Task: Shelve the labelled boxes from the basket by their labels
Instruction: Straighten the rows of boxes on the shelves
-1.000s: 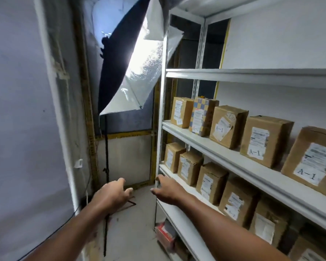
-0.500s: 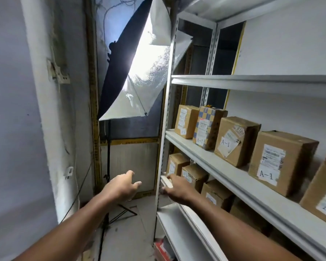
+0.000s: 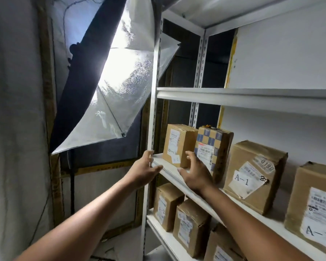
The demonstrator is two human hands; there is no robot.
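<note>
Both hands are up at the near end of the middle shelf [image 3: 169, 171], and neither holds anything. The left hand [image 3: 143, 171] rests on the shelf's front corner by the white upright [image 3: 152, 110], fingers loosely spread. The right hand [image 3: 194, 173] hovers in front of the end box [image 3: 179, 145], fingers wide and curved, apparently not quite touching it. That box is marked A-1 and stands upright beside a checkered box [image 3: 213, 149]; more A-1 boxes run along to the right, and A-2 boxes [image 3: 167, 206] sit on the shelf below. The basket is out of sight. It looks like a straightening of the row: take the end box by both sides, keep it upright, and push it back squarely so the label faces out.
</note>
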